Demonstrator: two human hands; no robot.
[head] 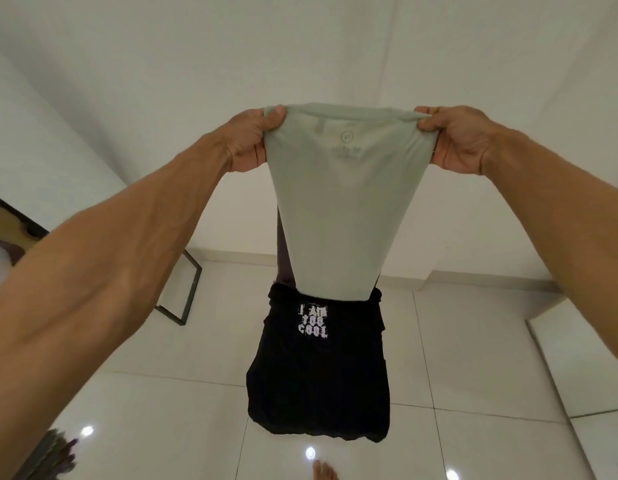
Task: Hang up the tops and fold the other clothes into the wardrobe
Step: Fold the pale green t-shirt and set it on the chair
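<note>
Both hands are raised level, one at each end of the pale green top's (345, 202) upper edge. Left hand (250, 142) and right hand (454, 142) each pinch the fabric, thumb over curled fingers. The top hangs straight down from the grip, long axis vertical, with the printed neck label toward the camera. Its hem meets a black printed T-shirt (318, 375) below; touching or just in front, can't tell. Neither hand is nearer. It probably needs a hanger next; none in view.
</note>
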